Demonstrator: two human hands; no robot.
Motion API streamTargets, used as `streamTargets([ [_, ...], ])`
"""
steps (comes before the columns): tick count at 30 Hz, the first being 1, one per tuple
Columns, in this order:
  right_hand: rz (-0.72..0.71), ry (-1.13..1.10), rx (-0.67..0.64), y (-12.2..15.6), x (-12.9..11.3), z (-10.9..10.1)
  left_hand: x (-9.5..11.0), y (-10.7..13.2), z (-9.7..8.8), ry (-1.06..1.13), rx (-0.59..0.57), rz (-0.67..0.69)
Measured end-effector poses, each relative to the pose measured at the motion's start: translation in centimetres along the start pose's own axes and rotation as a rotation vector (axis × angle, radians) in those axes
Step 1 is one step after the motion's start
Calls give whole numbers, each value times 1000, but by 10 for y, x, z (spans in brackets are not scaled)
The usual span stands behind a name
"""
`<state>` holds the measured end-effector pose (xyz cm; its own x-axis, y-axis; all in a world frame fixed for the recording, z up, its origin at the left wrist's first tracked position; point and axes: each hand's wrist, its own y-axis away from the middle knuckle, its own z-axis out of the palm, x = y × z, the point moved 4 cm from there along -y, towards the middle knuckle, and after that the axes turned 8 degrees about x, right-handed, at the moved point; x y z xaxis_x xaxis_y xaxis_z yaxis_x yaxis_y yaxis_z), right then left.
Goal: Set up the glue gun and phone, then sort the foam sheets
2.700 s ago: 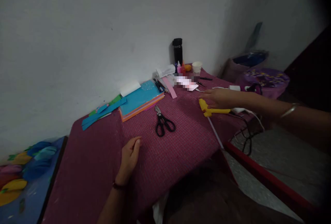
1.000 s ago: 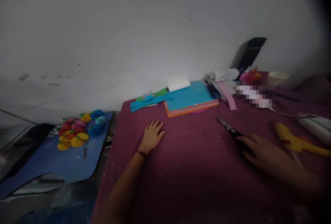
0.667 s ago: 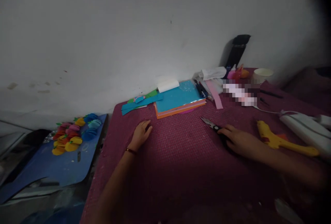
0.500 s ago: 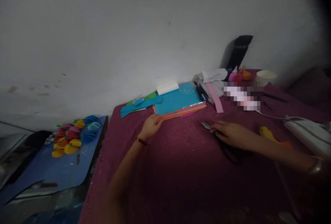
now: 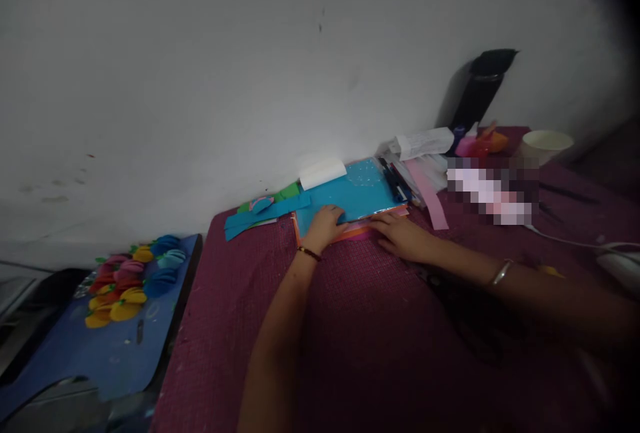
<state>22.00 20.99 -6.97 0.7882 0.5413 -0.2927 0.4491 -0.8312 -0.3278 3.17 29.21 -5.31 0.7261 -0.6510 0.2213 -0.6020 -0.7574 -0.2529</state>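
Far left, off the table: blue board (image 5: pixel 75 353) carrying paper flowers (image 5: pixel 131 276) in yellow, red and blue.

Table (image 5: pixel 225 326), maroon cloth. Back left corner: teal strips (image 5: pixel 265 214) by the wall.

Left hand (image 5: pixel 327 225): palm down, fingers loosely spread and lying on the blue top sheet of the stack (image 5: pixel 360 194), at its near left corner. Nothing gripped.

The stack lies against the wall near mid-table, with orange and pink sheets showing under the blue at the near edge. A white block (image 5: pixel 323 171) sits on its back left corner.

Right hand (image 5: pixel 403 236): fingers stretched out, tips touching the near edge of the stack at the lower sheets. Cannot tell whether a sheet is pinched; the thumb side is in shadow.

Right of the stack: pens (image 5: pixel 395 183), pink strip (image 5: pixel 433 205), black bottle (image 5: pixel 481 89), cup (image 5: pixel 545 145).

Judgement: the step in hand is sorting at the stack, with the left hand steadying the top and the right working the edge below. Freeing one sheet would call for a fingertip pinch on that single edge, steady downward pressure from the left, and a flat pull toward the body so the rest stay squared.
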Motion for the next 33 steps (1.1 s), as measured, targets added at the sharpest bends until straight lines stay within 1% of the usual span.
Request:
streamTargets([
  [4,12,-4,27,-5,2,-4,-8,-1,-2,37,10,-22],
  [8,1,-14,46,-7,2,-6,-9,2,-3,54,41,-44],
  [14,-4,-8,44,-6,2,-3,2,6,-2,61,92,-14],
  [19,-2,-23,69,-5,2,-5,10,8,-5,33,179,-1],
  [25,26,-64,79,-6,0,-9,16,10,-10,1,282,-18],
  [28,12,-66,96,-6,0,-10,18,10,-11,-12,328,-35],
  [33,5,-81,102,-5,0,-7,20,11,-12,-29,359,-55],
])
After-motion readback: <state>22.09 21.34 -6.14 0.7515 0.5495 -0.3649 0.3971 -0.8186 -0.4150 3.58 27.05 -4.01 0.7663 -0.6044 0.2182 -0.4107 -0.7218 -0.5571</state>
